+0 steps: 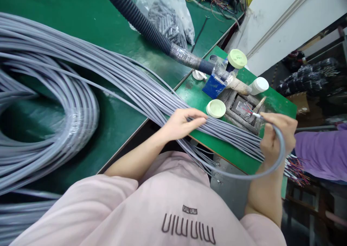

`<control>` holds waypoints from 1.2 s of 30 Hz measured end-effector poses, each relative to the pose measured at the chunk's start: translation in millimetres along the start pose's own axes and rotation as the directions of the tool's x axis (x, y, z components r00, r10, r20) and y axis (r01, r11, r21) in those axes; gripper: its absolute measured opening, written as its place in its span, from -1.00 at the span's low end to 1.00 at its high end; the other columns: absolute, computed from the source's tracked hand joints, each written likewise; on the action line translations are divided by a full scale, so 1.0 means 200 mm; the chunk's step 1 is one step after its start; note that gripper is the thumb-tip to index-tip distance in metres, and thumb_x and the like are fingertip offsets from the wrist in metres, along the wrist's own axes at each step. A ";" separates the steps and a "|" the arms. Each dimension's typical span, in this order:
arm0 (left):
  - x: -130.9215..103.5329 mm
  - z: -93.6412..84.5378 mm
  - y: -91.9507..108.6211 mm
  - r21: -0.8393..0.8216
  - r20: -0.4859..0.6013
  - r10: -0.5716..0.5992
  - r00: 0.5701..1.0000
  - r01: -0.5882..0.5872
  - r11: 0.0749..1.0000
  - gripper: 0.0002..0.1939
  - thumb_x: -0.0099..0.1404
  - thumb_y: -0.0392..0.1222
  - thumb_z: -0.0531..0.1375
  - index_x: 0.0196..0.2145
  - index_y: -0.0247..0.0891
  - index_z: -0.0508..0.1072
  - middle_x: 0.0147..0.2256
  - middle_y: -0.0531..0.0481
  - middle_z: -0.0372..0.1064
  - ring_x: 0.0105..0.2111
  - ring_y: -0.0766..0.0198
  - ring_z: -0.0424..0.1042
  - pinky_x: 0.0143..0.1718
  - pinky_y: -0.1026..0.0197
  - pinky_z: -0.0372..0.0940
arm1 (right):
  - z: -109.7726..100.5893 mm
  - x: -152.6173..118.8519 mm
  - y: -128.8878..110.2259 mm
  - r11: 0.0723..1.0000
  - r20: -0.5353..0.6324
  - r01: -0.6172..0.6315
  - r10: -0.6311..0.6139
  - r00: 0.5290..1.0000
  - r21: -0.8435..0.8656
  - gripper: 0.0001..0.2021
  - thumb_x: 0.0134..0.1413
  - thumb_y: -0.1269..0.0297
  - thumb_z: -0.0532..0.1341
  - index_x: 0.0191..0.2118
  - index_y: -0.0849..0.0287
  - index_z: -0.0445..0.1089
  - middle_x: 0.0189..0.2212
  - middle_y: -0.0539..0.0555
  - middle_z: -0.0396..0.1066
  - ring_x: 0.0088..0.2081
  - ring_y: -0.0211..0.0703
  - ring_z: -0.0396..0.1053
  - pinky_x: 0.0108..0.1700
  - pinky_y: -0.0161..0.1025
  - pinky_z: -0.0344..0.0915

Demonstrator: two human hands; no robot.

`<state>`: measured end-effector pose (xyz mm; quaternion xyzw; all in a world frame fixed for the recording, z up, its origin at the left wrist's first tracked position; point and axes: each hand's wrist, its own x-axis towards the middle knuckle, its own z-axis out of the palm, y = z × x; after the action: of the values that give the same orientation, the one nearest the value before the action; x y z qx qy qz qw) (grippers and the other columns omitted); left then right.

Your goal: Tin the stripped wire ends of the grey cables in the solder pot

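Observation:
My right hand (280, 134) pinches a grey cable (282, 144) close to its stripped end. Thin coloured wires (248, 109) fan out from that end, over the shiny surface of a grimy solder pot (231, 106). The cable loops down past my wrist and back left to the others. My left hand (187, 122) lies across a thick bundle of grey cables (130, 76), fingers stretched out and thumb apart. Beyond my right forearm, the bundle's stripped ends show many coloured wires (295, 170).
Large grey cable coils (81, 119) lie on the green table (114, 32) at left. A ribbed hose (146, 25) reaches the pot beside a blue box (214, 87). An open tub (216, 108) and white jar (259, 85) flank it. A person's purple sleeve (320, 150) is at right.

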<state>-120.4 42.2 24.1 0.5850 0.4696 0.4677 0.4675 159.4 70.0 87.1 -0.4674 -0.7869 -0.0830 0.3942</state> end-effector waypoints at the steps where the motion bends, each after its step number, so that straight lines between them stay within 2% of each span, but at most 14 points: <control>1: -0.02 0.06 0.02 -0.112 0.124 -0.036 0.992 0.050 0.992 -0.65 0.24 0.04 0.22 -0.25 -0.33 0.56 -0.30 -0.09 0.55 -0.26 0.23 0.51 -0.14 0.23 0.37 | -0.02 -0.04 -0.06 0.998 -0.002 0.059 -0.058 0.998 0.029 -0.81 0.22 0.29 0.12 -0.11 0.02 0.44 -0.15 0.10 0.54 -0.05 -0.01 0.41 0.03 0.02 0.31; 3: -0.04 0.17 0.04 -0.302 0.351 -0.073 0.933 0.187 0.935 -0.55 0.26 0.13 0.18 -0.23 -0.36 0.55 -0.33 -0.12 0.54 -0.30 0.27 0.50 -0.23 0.26 0.38 | -0.03 -0.12 -0.14 0.981 0.054 0.187 -0.189 0.980 0.045 -0.76 0.20 0.30 0.15 -0.04 -0.08 0.41 -0.10 0.03 0.54 -0.04 -0.01 0.41 0.05 0.07 0.31; 5: -0.06 0.28 0.03 -0.398 0.458 -0.117 0.882 0.320 0.859 -0.41 0.26 0.28 0.09 -0.26 -0.38 0.54 -0.40 -0.11 0.52 -0.43 0.34 0.46 -0.40 0.32 0.34 | -0.03 -0.20 -0.18 0.956 0.153 0.292 -0.295 0.943 0.040 -0.69 0.18 0.32 0.19 0.02 -0.15 0.37 -0.06 -0.02 0.53 -0.01 -0.02 0.40 0.09 0.09 0.27; 7: -0.07 0.36 0.01 -0.453 0.475 -0.140 0.869 0.378 0.807 -0.34 0.24 0.35 0.05 -0.36 -0.40 0.52 -0.48 -0.08 0.47 -0.53 0.39 0.39 -0.53 0.36 0.24 | -0.03 -0.27 -0.21 0.935 0.254 0.350 -0.351 0.901 0.053 -0.63 0.16 0.35 0.22 0.05 -0.18 0.36 -0.03 -0.04 0.52 0.04 -0.04 0.38 0.14 0.08 0.22; 11: -0.08 0.41 -0.04 -0.514 0.372 -0.181 0.910 0.364 0.777 -0.41 0.23 0.28 0.13 -0.56 -0.38 0.44 -0.66 0.07 0.27 -0.65 0.49 0.20 -0.59 0.38 0.10 | -0.04 -0.39 -0.23 0.927 0.358 0.351 -0.375 0.855 0.133 -0.58 0.18 0.43 0.16 0.11 -0.11 0.34 0.02 0.03 0.49 0.10 -0.02 0.34 0.17 0.10 0.17; 14: -0.09 0.40 -0.05 -0.523 0.377 -0.144 0.915 0.338 0.782 -0.46 0.24 0.22 0.16 -0.49 -0.39 0.51 -0.63 0.05 0.30 -0.62 0.48 0.20 -0.56 0.36 0.10 | -0.03 -0.46 -0.23 0.955 0.286 0.234 -0.280 0.916 0.184 -0.54 0.13 0.50 0.17 0.12 -0.06 0.34 0.02 0.10 0.47 0.07 0.01 0.36 0.11 0.10 0.25; 17: -0.10 0.38 -0.05 -0.498 0.416 -0.088 0.905 0.308 0.811 -0.46 0.28 0.20 0.12 -0.34 -0.41 0.58 -0.58 0.03 0.32 -0.59 0.47 0.19 -0.52 0.35 0.10 | -0.01 -0.52 -0.24 0.962 0.231 -0.041 -0.023 0.973 0.268 -0.67 0.10 0.46 0.20 -0.03 0.01 0.42 -0.14 0.12 0.50 -0.10 -0.02 0.44 -0.06 -0.01 0.36; 18: -0.10 0.38 -0.05 -0.487 0.426 -0.077 0.901 0.300 0.820 -0.45 0.29 0.19 0.11 -0.31 -0.41 0.58 -0.58 0.03 0.30 -0.58 0.47 0.18 -0.51 0.35 0.10 | 0.00 -0.54 -0.25 0.937 0.282 -0.163 0.075 0.957 0.307 -0.77 0.12 0.42 0.19 -0.11 0.04 0.44 -0.24 0.10 0.51 -0.19 -0.06 0.45 -0.15 -0.08 0.37; 20: -0.11 0.38 -0.05 -0.477 0.440 -0.067 0.896 0.296 0.828 -0.45 0.30 0.19 0.10 -0.27 -0.43 0.58 -0.59 0.05 0.25 -0.57 0.47 0.15 -0.51 0.34 0.08 | 0.02 -0.57 -0.28 0.831 0.454 -0.408 0.218 0.864 0.378 -0.86 0.20 0.33 0.13 -0.28 0.09 0.45 -0.42 0.04 0.48 -0.38 -0.16 0.43 -0.31 -0.21 0.34; 22: -0.11 0.38 -0.05 -0.489 0.461 -0.066 0.885 0.315 0.813 -0.44 0.29 0.18 0.11 -0.24 -0.44 0.58 -0.61 0.08 0.19 -0.59 0.47 0.12 -0.53 0.34 0.04 | 0.04 -0.60 -0.31 0.670 0.616 -0.606 0.273 0.739 0.429 -0.75 0.27 0.27 0.06 -0.35 0.13 0.45 -0.55 0.00 0.43 -0.50 -0.22 0.37 -0.42 -0.26 0.29; 24: -0.11 0.38 -0.05 -0.516 0.498 -0.077 0.864 0.366 0.774 -0.43 0.28 0.19 0.13 -0.23 -0.47 0.57 -0.63 0.10 0.15 -0.61 0.47 0.11 -0.55 0.34 0.00 | 0.06 -0.63 -0.34 0.500 0.706 -0.719 0.265 0.657 0.482 -0.70 0.30 0.23 0.02 -0.31 0.16 0.46 -0.66 -0.03 0.37 -0.59 -0.25 0.30 -0.47 -0.28 0.26; 26: -0.12 0.38 -0.05 -0.533 0.535 -0.090 0.840 0.418 0.736 -0.42 0.26 0.20 0.14 -0.23 -0.49 0.56 -0.64 0.10 0.14 -0.63 0.47 0.12 -0.57 0.33 -0.01 | 0.09 -0.64 -0.36 0.392 0.746 -0.771 0.255 0.615 0.502 -0.71 0.29 0.21 0.03 -0.24 0.18 0.47 -0.70 -0.07 0.33 -0.64 -0.27 0.25 -0.52 -0.30 0.23; 28: -0.12 0.38 -0.05 -0.531 0.553 -0.096 0.828 0.439 0.725 -0.40 0.24 0.22 0.14 -0.23 -0.48 0.56 -0.65 0.08 0.16 -0.63 0.46 0.13 -0.57 0.33 0.01 | 0.10 -0.65 -0.37 0.374 0.753 -0.785 0.267 0.602 0.495 -0.73 0.27 0.21 0.06 -0.24 0.19 0.47 -0.71 -0.08 0.32 -0.66 -0.29 0.22 -0.55 -0.33 0.21; 36: -0.12 0.38 -0.08 -0.529 0.547 -0.067 0.835 0.406 0.745 -0.36 0.22 0.27 0.10 -0.22 -0.46 0.57 -0.61 0.02 0.20 -0.58 0.41 0.14 -0.54 0.30 0.02 | 0.08 -0.62 -0.40 0.545 0.685 -0.709 0.301 0.663 0.448 -0.77 0.23 0.26 0.11 -0.31 0.15 0.51 -0.71 -0.11 0.29 -0.67 -0.34 0.21 -0.56 -0.36 0.17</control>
<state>-50.2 13.0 -3.5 0.4281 0.2243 0.3649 0.7958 118.0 -48.7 7.9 -0.5056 -0.6546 0.4699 0.3083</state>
